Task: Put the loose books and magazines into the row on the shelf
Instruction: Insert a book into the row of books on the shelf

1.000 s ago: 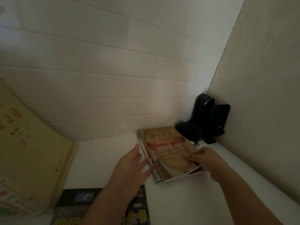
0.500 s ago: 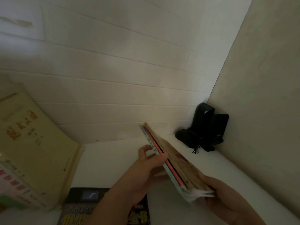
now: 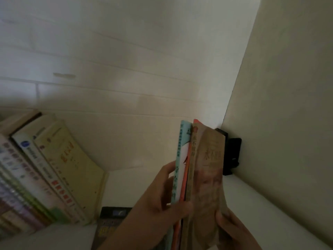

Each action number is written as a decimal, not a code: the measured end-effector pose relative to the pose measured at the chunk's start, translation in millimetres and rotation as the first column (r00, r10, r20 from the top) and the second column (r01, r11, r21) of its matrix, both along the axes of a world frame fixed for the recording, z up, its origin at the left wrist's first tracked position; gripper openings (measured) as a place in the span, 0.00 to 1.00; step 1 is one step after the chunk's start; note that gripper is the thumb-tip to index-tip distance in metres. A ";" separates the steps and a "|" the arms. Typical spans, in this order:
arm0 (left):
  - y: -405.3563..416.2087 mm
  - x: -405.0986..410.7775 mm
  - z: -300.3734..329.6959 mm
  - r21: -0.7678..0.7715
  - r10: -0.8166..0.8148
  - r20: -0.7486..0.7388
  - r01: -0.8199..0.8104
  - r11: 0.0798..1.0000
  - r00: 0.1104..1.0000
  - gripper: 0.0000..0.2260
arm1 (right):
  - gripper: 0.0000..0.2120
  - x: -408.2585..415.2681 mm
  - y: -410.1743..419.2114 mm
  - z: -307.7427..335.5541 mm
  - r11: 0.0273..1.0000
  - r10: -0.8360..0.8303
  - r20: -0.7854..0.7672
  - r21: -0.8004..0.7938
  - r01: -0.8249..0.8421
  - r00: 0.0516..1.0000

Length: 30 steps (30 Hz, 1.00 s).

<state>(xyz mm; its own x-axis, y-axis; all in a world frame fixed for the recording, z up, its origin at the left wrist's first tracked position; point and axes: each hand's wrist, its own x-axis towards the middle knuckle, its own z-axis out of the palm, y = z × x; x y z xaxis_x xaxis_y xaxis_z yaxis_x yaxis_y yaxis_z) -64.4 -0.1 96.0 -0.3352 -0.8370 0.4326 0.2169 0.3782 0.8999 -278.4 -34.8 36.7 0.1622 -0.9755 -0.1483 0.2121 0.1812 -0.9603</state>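
I am seeing both hands holding a small stack of loose books [image 3: 200,170] nearly upright above the white shelf [image 3: 270,208]. My left hand [image 3: 162,201] is gripping it from the left, thumb lying across the pale blue cover. My right hand [image 3: 232,230] is gripping the lower edge of the tan cover on the right. A row of books [image 3: 45,174] is leaning at the left. A dark magazine [image 3: 112,219] is lying flat beside it. A black device [image 3: 232,154] is sitting in the far corner.
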 end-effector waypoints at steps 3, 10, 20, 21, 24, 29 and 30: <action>14.7 22.5 -17.3 0.048 0.072 -0.094 -0.068 0.997 0.993 0.28 | 0.11 16.8 10.9 -2.9 1.000 0.003 0.084 0.020 -0.005 0.996; 16.0 59.7 -54.5 0.342 0.368 -0.295 -0.262 0.902 0.882 0.26 | 0.14 19.2 16.5 -16.5 0.971 -0.237 0.137 -0.002 0.239 0.962; 6.6 63.5 -74.5 0.533 0.557 -0.278 -0.357 0.767 0.783 0.25 | 0.25 14.1 -4.0 -31.9 0.959 -0.264 0.112 0.137 0.248 0.958; 7.4 62.3 -73.7 0.514 0.570 -0.253 -0.391 0.764 0.782 0.24 | 0.35 10.5 -4.8 -37.6 0.962 -0.252 0.114 0.132 0.237 0.961; 10.8 57.8 -75.6 0.436 0.592 -0.164 -0.480 0.761 0.789 0.24 | 0.42 10.7 -5.0 -45.1 0.958 -0.285 0.093 0.069 0.280 0.954; 15.0 65.2 -66.2 0.506 0.638 -0.294 -0.451 0.735 0.711 0.14 | 0.48 -9.9 -9.1 -59.3 0.912 -0.406 0.099 0.100 0.397 0.908; 15.4 68.8 -63.8 0.545 0.663 -0.302 -0.446 0.710 0.685 0.12 | 0.35 -10.3 -5.7 -55.2 0.909 -0.417 0.113 0.077 0.410 0.902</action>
<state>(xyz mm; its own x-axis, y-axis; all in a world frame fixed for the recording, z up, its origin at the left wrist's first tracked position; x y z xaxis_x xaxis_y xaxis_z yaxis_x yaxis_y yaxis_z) 4.4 15.4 32.1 0.3927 -0.9195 -0.0169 0.4981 0.1972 0.8444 -288.7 -40.5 -18.5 -0.2342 -0.9505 -0.2040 0.3948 0.0988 -0.9134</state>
